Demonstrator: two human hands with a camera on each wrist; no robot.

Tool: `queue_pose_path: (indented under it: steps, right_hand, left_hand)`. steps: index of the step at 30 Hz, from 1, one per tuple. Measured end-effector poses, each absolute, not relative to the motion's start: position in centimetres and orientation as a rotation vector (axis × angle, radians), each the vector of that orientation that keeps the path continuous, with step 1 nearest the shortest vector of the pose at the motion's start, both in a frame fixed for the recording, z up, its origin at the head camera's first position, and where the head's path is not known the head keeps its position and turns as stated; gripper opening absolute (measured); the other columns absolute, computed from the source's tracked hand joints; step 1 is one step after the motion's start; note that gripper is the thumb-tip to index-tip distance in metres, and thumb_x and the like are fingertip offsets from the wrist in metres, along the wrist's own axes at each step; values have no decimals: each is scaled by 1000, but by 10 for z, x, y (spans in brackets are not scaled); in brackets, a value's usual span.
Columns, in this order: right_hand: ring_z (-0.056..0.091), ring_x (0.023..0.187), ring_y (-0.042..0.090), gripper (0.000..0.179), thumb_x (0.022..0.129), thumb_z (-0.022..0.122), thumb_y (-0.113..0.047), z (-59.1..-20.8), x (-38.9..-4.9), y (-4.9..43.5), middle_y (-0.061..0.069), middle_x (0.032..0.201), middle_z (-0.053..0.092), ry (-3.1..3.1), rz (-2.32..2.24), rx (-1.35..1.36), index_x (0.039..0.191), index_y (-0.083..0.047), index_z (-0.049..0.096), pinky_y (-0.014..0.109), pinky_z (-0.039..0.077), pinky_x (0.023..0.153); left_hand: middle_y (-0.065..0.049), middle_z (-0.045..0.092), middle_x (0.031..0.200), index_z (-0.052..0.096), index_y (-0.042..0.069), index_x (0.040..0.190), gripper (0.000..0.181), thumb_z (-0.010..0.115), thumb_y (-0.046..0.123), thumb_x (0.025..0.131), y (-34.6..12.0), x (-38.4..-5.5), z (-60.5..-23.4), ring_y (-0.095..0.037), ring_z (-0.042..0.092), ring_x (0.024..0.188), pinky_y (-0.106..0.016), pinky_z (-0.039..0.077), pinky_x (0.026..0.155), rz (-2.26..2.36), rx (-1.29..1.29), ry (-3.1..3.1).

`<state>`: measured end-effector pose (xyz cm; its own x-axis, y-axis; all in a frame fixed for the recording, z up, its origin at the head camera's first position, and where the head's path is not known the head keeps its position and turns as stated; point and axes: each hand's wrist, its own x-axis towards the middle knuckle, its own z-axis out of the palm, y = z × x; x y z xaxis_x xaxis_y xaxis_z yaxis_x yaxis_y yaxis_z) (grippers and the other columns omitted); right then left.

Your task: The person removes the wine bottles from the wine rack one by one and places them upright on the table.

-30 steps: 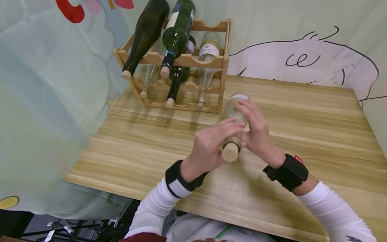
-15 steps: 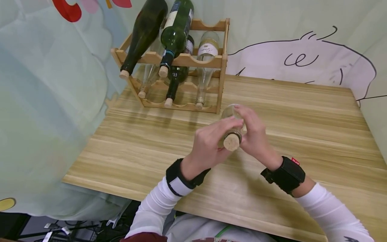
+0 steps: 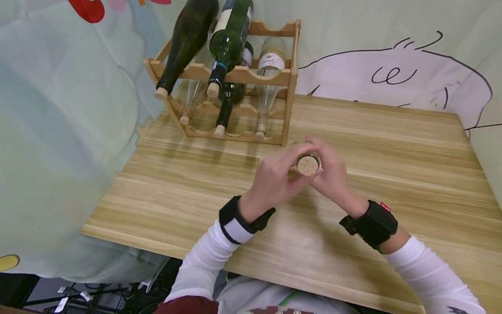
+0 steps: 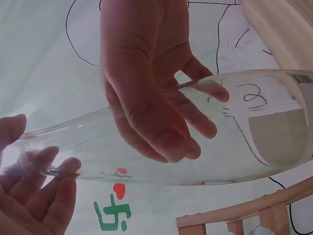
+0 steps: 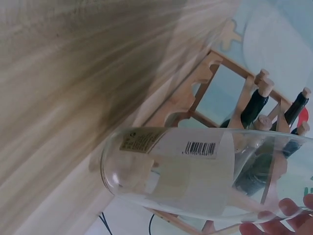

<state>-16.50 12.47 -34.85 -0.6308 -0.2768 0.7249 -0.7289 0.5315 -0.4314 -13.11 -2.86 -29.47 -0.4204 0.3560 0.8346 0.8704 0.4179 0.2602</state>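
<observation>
A colourless glass wine bottle [image 5: 195,181] is held above the table, its cork [image 3: 307,165] turned up toward the head camera. The left wrist view shows the bottle's body [image 4: 220,161], see-through, with its base at the right. My left hand [image 3: 274,179] curls its fingers round the neck near the cork. Lower down, my right hand [image 3: 331,172] holds the bottle, thumb on one side and fingers on the other. A label with a barcode [image 5: 200,148] sits near the base. From the head, the hands and the cork hide most of the glass.
A wooden wine rack [image 3: 292,87] stands at the back left of the table [image 3: 372,187] with several corked bottles. A dark bottle [image 3: 192,39] and a green bottle [image 3: 227,46] lie on its upper tier. A printed curtain [image 3: 392,26] hangs behind.
The bottle has tipped more upright, its cork end rising away from me and its body dropping behind the hands. Both hands have come closer together round it. The rack has not changed.
</observation>
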Motion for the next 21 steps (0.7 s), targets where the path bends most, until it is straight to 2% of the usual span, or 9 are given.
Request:
queue_pose_path:
  steps: [2,4,6,9,11,13,16,19,21]
  right_hand:
    - [55,98,32,47,65,69,-1,-345,-168,125,22,102,58,-2194,1016,780,108,7,52,42,42,87]
    - [56,94,31,44,66,69,-2,-341,-172,126,21,99,59,-2222,1037,746,106,7,53,41,43,83]
    - [56,89,29,40,69,66,-3,-338,-177,128,21,96,59,-2247,1052,714,105,7,54,40,44,79]
    - [57,87,28,37,71,64,-6,-334,-186,131,20,95,60,-2288,1038,663,104,7,55,40,45,75]
    - [57,88,28,36,72,63,-6,-333,-194,134,20,96,60,-2310,1031,631,105,6,55,40,45,76]
    - [57,88,28,35,71,64,-6,-332,-201,137,20,97,60,-2328,1034,596,103,5,55,41,45,76]
    - [56,85,28,39,72,64,-8,-330,-210,140,22,98,60,-2364,1068,554,108,5,52,42,45,73]
    - [51,71,27,46,74,63,-12,-327,-216,142,23,89,59,-2400,1085,508,114,6,48,41,43,63]
    - [49,67,28,50,74,64,-15,-324,-220,142,24,87,59,-2419,1074,478,117,5,47,42,42,62]
  left_hand:
    - [-10,66,95,57,0,104,37,68,22,76,-26,-137,-291,-14,64,82,-18,49,69,-948,-1037,-1980]
    - [-10,66,96,56,1,106,40,63,31,81,-22,-145,-287,-14,64,84,-18,48,69,-965,-1026,-1993]
    - [-9,66,97,56,1,106,46,51,42,86,-18,-154,-285,-14,64,85,-18,48,67,-983,-1013,-1998]
    - [-10,65,100,55,1,108,62,30,53,86,-12,-166,-284,-15,64,84,-18,46,63,-998,-990,-2049]
    - [-10,65,100,54,1,109,58,35,50,86,-8,-174,-284,-14,62,75,-18,44,58,-1009,-982,-2087]
    - [-10,64,101,52,1,113,51,48,43,85,-3,-182,-283,-12,57,65,-18,39,53,-1011,-957,-2137]
    - [-9,65,90,49,2,119,47,61,28,83,2,-191,-278,-11,44,52,-20,28,47,-992,-893,-2212]
    - [-8,64,89,46,3,125,51,62,27,82,8,-201,-272,-11,41,53,-20,25,47,-985,-831,-2286]
    - [-7,64,92,44,4,126,53,61,28,83,11,-207,-268,-12,48,58,-19,30,50,-997,-812,-2319]
